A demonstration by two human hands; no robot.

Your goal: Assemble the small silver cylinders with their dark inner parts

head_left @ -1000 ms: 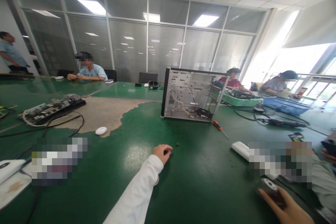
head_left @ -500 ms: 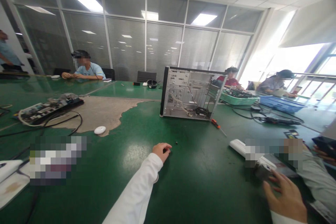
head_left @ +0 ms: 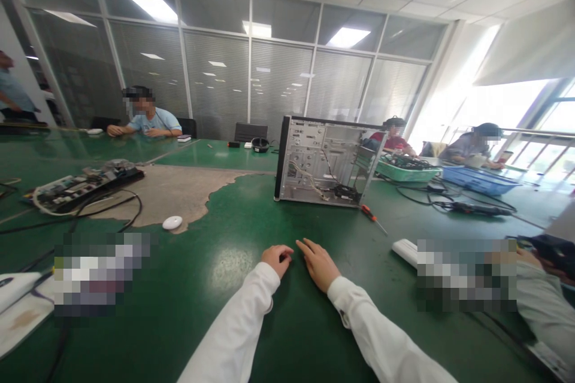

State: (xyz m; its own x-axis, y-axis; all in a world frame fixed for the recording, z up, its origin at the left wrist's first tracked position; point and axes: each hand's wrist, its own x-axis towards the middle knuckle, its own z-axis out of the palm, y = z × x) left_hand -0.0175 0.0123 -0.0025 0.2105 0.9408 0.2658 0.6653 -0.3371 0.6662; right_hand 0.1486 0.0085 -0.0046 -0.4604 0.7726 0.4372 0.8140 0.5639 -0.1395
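My left hand [head_left: 277, 260] rests on the green table [head_left: 224, 323] near the centre, its fingers loosely curled with a gap beside the thumb and nothing visible in them. Just to its right lies my right hand [head_left: 318, 264], palm down with the fingers stretched out, holding nothing I can see. The fingertips of both hands are close together but apart. Beyond them stands an opened computer case [head_left: 326, 161] showing its metal frame and loose cables. A screwdriver [head_left: 372, 215] with an orange and black handle lies at the case's lower right corner.
Left are a circuit assembly [head_left: 85, 187] with black cables and a white round object [head_left: 172, 223]. A green basket [head_left: 406, 172], a blue basket [head_left: 478, 179] and a white bar-shaped object [head_left: 404, 249] are at the right. Several people sit around; another person's sleeve [head_left: 539, 293] is at right.
My right hand has left the dark cylindrical object at the right and moved to the centre beside my left hand. The small dark piece on the table is now out of sight. My left hand has barely moved.
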